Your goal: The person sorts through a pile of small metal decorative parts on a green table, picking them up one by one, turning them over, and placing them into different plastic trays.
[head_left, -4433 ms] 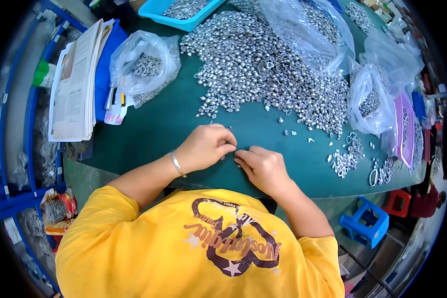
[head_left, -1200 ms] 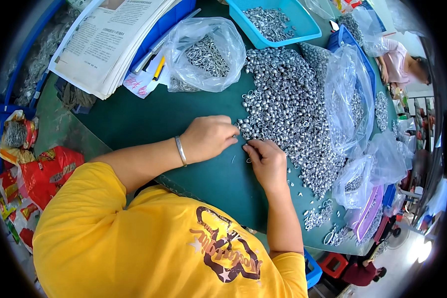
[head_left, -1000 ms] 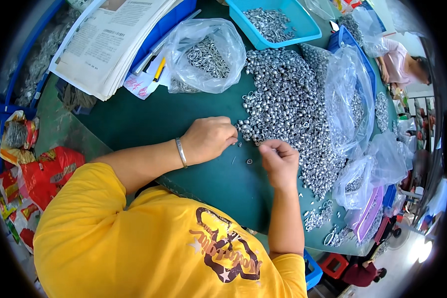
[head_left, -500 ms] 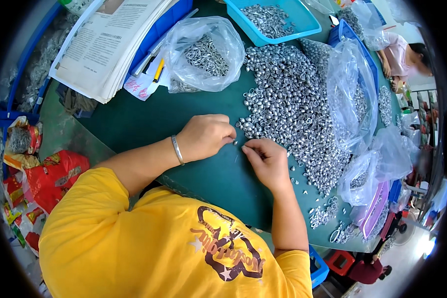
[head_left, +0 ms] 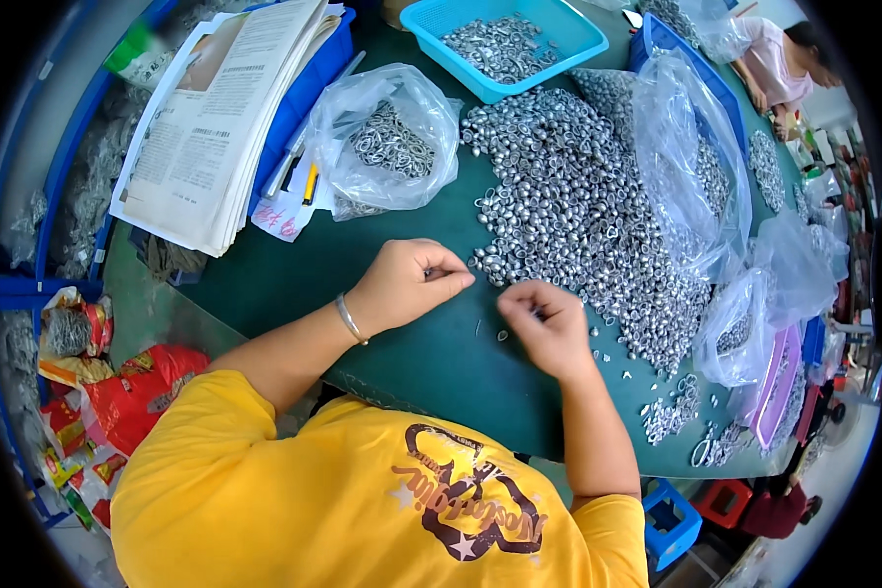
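Two bare hands work low over the green worktop [head_left: 412, 367]: the left hand [head_left: 402, 284] has thumb and forefinger nearly meeting, the right hand [head_left: 547, 328] is loosely curled, and I cannot tell whether either pinches a piece. The heap of small silvery metal pieces [head_left: 568, 196] spreads just beyond them, with one loose piece [head_left: 502, 335] near the right hand.

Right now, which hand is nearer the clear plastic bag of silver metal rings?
Left. The left hand is on the near side of the bag; the right hand is farther, to the right.
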`<act>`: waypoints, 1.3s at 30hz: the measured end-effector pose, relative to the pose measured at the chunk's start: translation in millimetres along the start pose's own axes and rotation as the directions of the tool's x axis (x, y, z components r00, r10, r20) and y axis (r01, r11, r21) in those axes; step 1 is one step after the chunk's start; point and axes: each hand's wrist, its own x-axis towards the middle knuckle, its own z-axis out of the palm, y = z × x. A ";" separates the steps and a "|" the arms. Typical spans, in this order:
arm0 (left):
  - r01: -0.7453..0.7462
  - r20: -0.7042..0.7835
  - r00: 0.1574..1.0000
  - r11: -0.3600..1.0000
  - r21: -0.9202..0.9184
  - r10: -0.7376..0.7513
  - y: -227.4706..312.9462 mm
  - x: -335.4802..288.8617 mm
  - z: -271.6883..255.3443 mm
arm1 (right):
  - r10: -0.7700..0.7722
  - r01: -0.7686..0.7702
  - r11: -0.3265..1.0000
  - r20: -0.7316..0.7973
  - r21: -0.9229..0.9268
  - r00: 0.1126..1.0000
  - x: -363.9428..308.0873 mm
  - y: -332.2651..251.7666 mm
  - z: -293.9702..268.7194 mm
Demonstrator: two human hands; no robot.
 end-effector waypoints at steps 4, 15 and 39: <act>-0.303 0.055 0.950 0.861 0.408 0.308 0.1 13.1 5.8 | -0.130 0.094 0.957 -0.115 -0.275 0.985 4.5 -5.7 -4.2; -0.387 0.184 0.922 0.771 0.505 0.342 2.0 11.6 13.3 | -0.409 0.315 0.789 -0.068 -0.527 0.910 8.5 12.1 0.6; -0.356 0.089 0.934 0.876 0.325 0.346 -3.1 11.2 22.8 | -0.369 0.252 0.734 -0.059 -0.631 0.927 12.8 7.9 0.2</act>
